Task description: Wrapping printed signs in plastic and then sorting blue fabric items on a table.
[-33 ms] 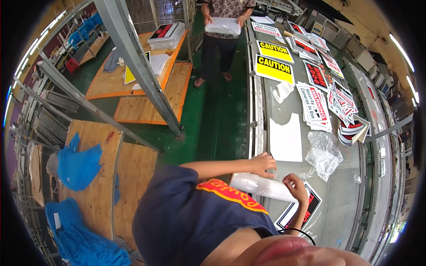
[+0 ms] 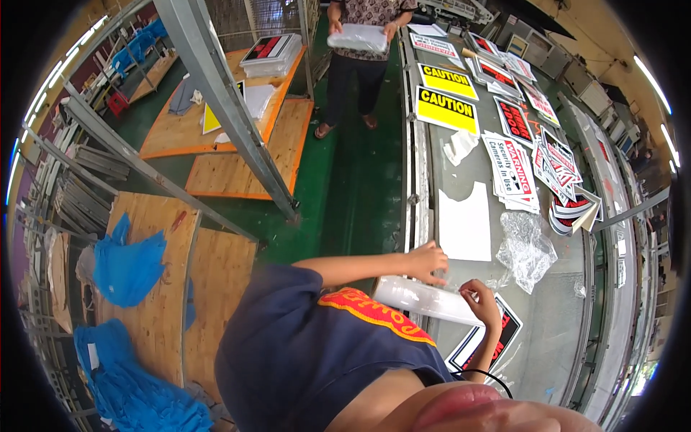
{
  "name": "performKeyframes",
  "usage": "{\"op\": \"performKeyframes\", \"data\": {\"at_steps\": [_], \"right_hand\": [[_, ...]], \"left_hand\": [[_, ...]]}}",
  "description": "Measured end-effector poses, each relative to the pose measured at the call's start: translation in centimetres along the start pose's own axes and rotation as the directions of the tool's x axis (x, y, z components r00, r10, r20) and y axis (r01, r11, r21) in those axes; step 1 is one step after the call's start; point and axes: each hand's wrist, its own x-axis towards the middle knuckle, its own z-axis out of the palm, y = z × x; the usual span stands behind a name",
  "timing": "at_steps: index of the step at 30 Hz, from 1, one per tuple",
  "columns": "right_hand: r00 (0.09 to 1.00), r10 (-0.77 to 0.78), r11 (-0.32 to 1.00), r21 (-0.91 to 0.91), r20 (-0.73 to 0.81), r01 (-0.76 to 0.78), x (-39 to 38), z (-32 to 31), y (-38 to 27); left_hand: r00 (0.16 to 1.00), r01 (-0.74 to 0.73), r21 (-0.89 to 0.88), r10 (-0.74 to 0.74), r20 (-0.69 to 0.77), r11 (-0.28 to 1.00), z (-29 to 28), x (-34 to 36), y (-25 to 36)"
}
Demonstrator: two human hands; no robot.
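Clear film roll (image 2: 417,297) lies right in front of me, across the left edge of the grey table (image 2: 551,342), beside a black-and-red sign (image 2: 509,330). Left hand (image 2: 426,263): above its far side, fingers half curled, thumb close. Right hand (image 2: 482,301): by its right end, fingers bent in. Can't make out whether either has a pinch of film; too transparent. My read: roll is fairly heavy, stiff as a body, slick outside; the film itself light, limp, clingy, easy to tear. Best hold: 2 hands, 1 per end; for film, flat pinch on the free edge.
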Motion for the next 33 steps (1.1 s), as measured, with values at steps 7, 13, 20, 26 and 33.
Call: {"op": "performKeyframes", "data": {"at_steps": [7, 13, 20, 26, 33], "right_hand": [[0.997, 0.051, 0.999, -0.021, 0.052, -0.049, -0.3, 0.0, 0.1], [0.999, -0.051, 0.996, -0.078, 0.003, 0.051, -0.8, -0.6, 1.0], [0.996, 0.088, 0.996, 0.03, 0.0, -0.088, -1.8, -1.7, -1.4], [0.989, 0.149, 0.947, -0.286, 0.0, -0.143, -3.6, -1.5, 1.2], [0.939, 0.343, 0.7, -0.677, 0.038, -0.228, -4.4, -2.9, 6.5]], "left_hand": [[0.994, -0.073, 0.053, 0.068, 0.088, 0.996, -1.6, -0.3, -3.1], [0.995, -0.025, -0.265, 0.049, 0.082, 0.964, -3.4, -1.7, -3.9], [0.956, 0.22, -0.322, -0.138, 0.26, 0.921, -7.2, -0.7, -0.3], [0.962, 0.121, -0.383, -0.014, 0.272, 0.916, -5.8, -3.0, 2.9], [0.94, 0.182, -0.475, -0.011, 0.34, 0.861, -5.1, -3.8, 6.0]]}}
